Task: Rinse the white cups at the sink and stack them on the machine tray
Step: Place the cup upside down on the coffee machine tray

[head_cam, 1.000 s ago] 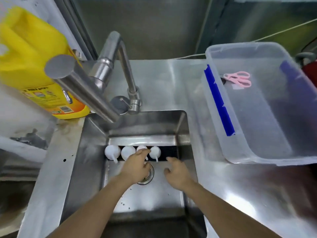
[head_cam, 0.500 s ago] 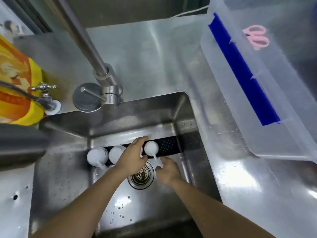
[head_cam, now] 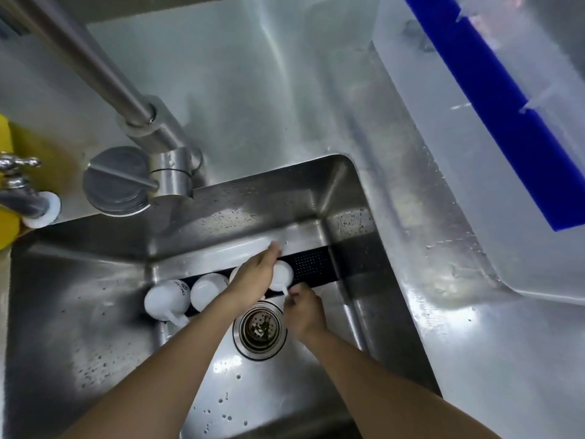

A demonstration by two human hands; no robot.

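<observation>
Lying between left hand (head_cam: 253, 277) and right hand (head_cam: 304, 313): white cup (head_cam: 281, 275).

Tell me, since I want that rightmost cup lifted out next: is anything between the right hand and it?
Nothing visible is. The right hand already pinches the handle of the rightmost cup. The left hand lies across the neighbouring cup, pressed close beside the rightmost one, so it crowds the lift.

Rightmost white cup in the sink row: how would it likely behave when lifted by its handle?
The rightmost cup looks glazed and rigid, probably ceramic, so likely brittle against the steel sink. Droplets nearby suggest a slippery surface. The right hand pinches only its thin handle, so it may swing or tilt.
</observation>
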